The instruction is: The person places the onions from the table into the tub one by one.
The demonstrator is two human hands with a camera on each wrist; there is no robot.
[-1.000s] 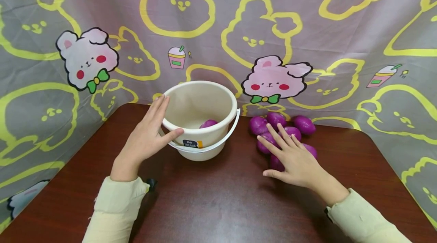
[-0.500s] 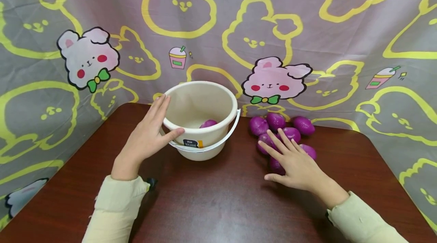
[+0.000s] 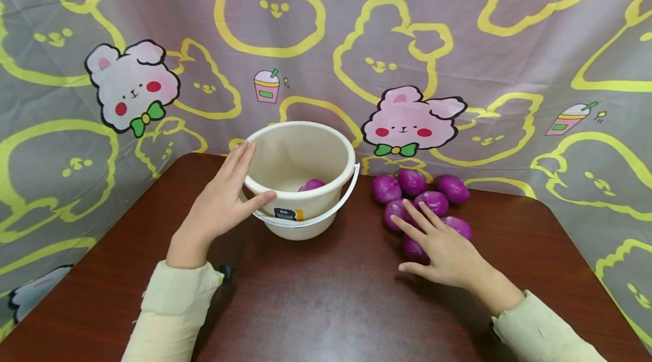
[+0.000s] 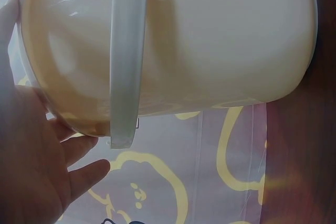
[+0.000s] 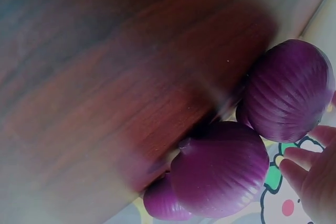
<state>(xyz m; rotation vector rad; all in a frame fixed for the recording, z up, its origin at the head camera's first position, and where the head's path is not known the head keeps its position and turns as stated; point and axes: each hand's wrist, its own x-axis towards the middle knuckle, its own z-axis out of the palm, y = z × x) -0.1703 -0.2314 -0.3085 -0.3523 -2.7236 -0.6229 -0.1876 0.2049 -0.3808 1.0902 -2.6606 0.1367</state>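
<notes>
A cream bucket (image 3: 297, 229) with a white handle (image 3: 350, 192) hanging at its front stands left of centre in the head view. One purple onion (image 3: 312, 185) lies inside it. My left hand (image 3: 216, 203) rests against the bucket's left rim, fingers nearly straight and thumb on the front rim; the left wrist view shows the fingers beside the bucket wall (image 4: 220, 51). To the right lie several purple onions (image 3: 433, 203) in a loose cluster. My right hand (image 3: 450, 251) hovers over the nearer ones with fingers spread, partly hiding them. Large onions (image 5: 220, 171) fill the right wrist view's lower right.
Everything stands on a dark reddish-brown table (image 3: 316, 305). A patterned cloth (image 3: 305, 22) with yellow outlines and rabbit faces hangs close behind the bucket and onions and along both sides.
My right hand has drifted slightly toward the right and nearer to me over the onions, fingers still spread. The left hand stays at the bucket rim; the bucket and onions keep their places.
</notes>
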